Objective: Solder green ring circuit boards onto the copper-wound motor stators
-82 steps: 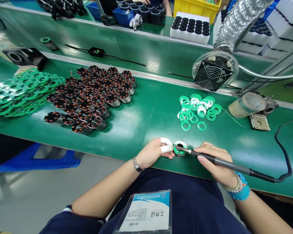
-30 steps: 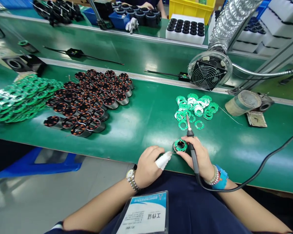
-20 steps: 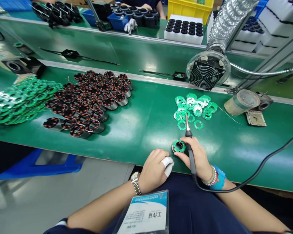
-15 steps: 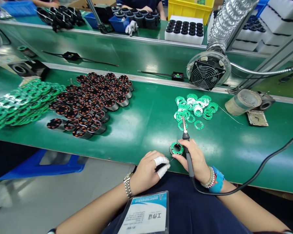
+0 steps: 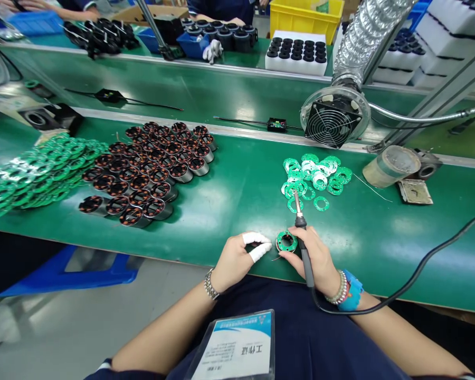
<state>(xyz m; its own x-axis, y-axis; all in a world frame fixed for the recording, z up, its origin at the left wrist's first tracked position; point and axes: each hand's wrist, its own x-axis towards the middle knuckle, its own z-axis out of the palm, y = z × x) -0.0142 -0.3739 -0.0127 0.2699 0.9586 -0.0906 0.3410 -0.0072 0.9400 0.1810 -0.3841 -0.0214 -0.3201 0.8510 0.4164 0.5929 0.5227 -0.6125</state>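
My right hand (image 5: 319, 258) holds a soldering iron (image 5: 305, 253) with its tip pointing away from me. The same hand's thumb and index finger grip a motor stator with a green ring circuit board (image 5: 287, 241) on top. A thin wire (image 5: 276, 258) sticks out low on the stator's left side. Just left of the stator is my left hand (image 5: 243, 256), white covers on its thumb and index finger. Those fingertips are brought together, close to the stator's rim; whatever is between them is hidden.
Several copper-wound stators (image 5: 142, 174) stand in a cluster left of centre. Loose green ring boards (image 5: 320, 203) lie beyond my right hand, and stacked boards (image 5: 35, 174) at far left. A fume fan (image 5: 330, 121) hangs above the bench, near a round container (image 5: 391, 166). The iron's cable (image 5: 419, 279) trails right.
My left hand has moved up and away from me, off the thin wire to beside the stator's rim. The right hand, iron and stator have stayed in place.
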